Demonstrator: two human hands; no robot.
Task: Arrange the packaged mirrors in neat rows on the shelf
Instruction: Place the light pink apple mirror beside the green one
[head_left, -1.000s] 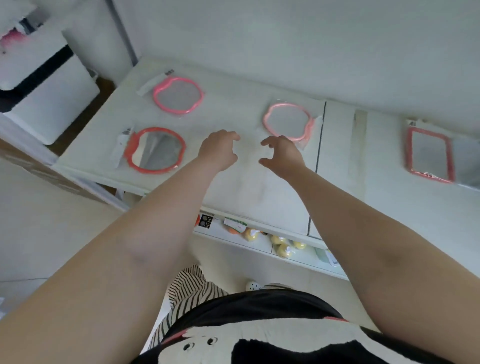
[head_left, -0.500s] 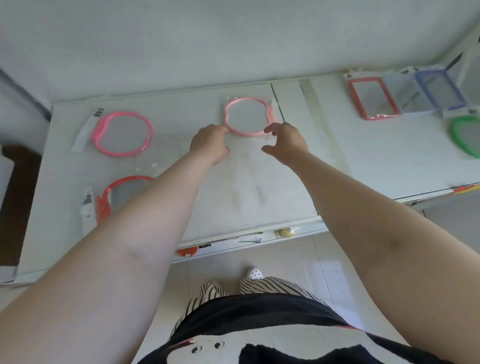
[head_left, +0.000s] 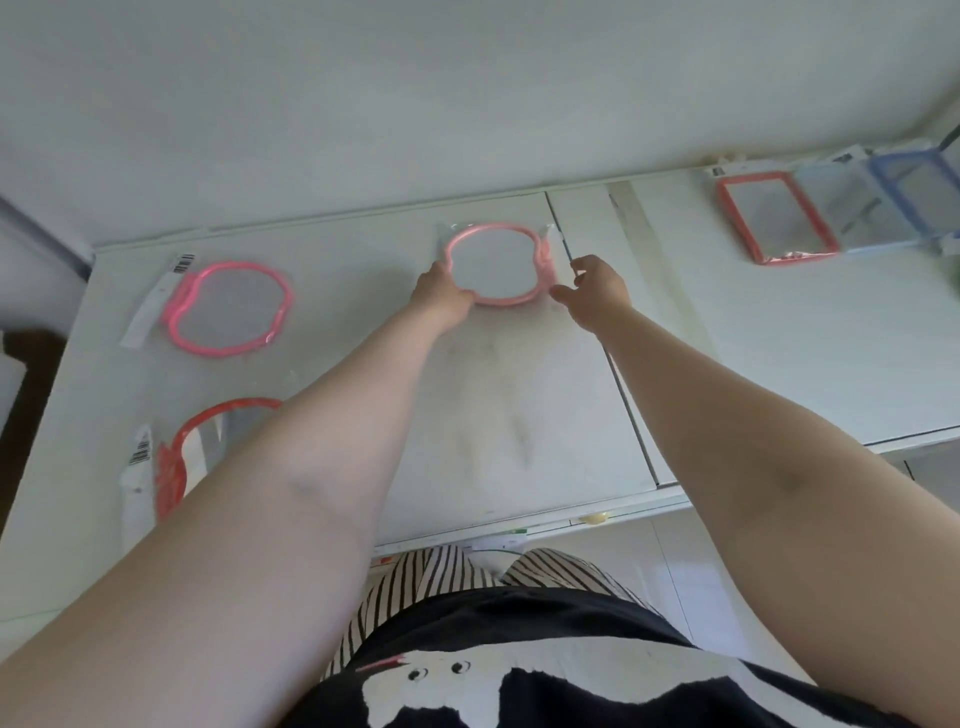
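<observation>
A pale pink round mirror (head_left: 493, 260) in clear wrap lies near the back of the white shelf top (head_left: 519, 405). My left hand (head_left: 441, 293) grips its lower left rim. My right hand (head_left: 597, 291) is at the wrap's right edge, thumb and forefinger spread apart, thumb tip by the wrap. A brighter pink round mirror (head_left: 228, 312) lies at the back left. In front of it a red round mirror (head_left: 228, 408) is partly hidden by my left forearm.
On the adjoining shelf top (head_left: 779, 364) to the right lie a red rectangular mirror (head_left: 774, 218) and a blue-framed one (head_left: 914, 197) against the wall. A seam (head_left: 623, 395) divides the two tops. A lower shelf edge and floor are below.
Both hands have reached further back to the pale pink mirror. My left hand has taken hold of its rim and my right hand has come up beside the wrap. The view tilted right.
</observation>
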